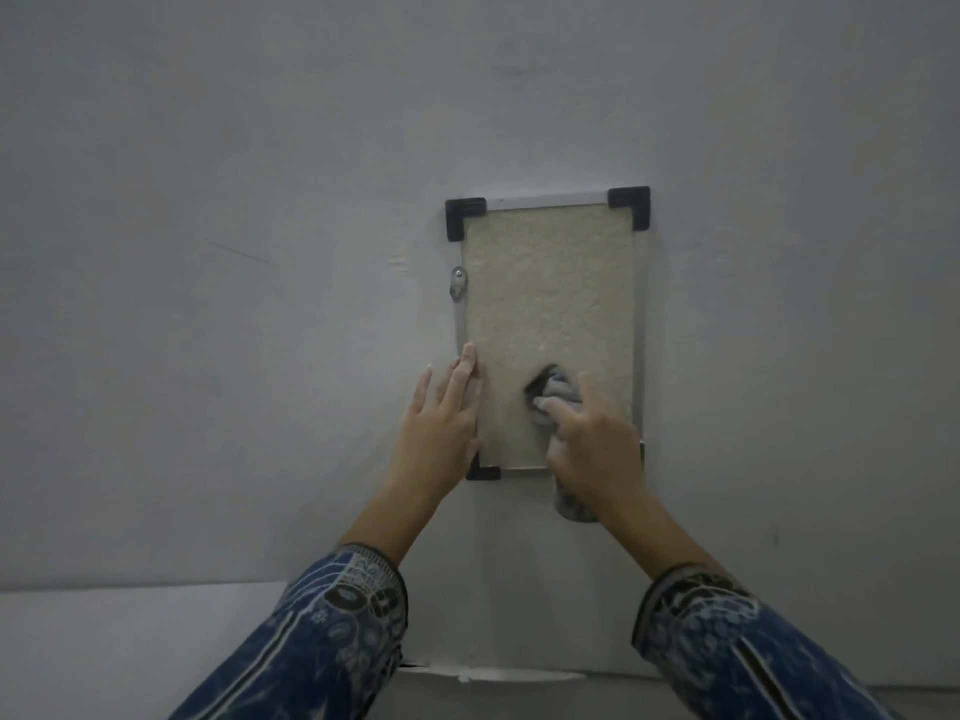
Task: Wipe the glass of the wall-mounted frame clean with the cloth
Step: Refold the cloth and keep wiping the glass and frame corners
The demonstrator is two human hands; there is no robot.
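Frame: upright on wall, black corner caps.
Right hand: grip closed around grey cloth, pressed to frame's lower glass.
Left hand: fingers spread flat, empty, against frame's lower-left edge.

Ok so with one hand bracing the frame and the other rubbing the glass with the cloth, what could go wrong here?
1. The wall-mounted metal-edged frame shows only one small metal clip; hard rubbing might shift it.
2. The crumpled grey cloth in the right hand has a loose tail that could snag a black plastic corner cap.
3. The left hand could smudge the glass edge.
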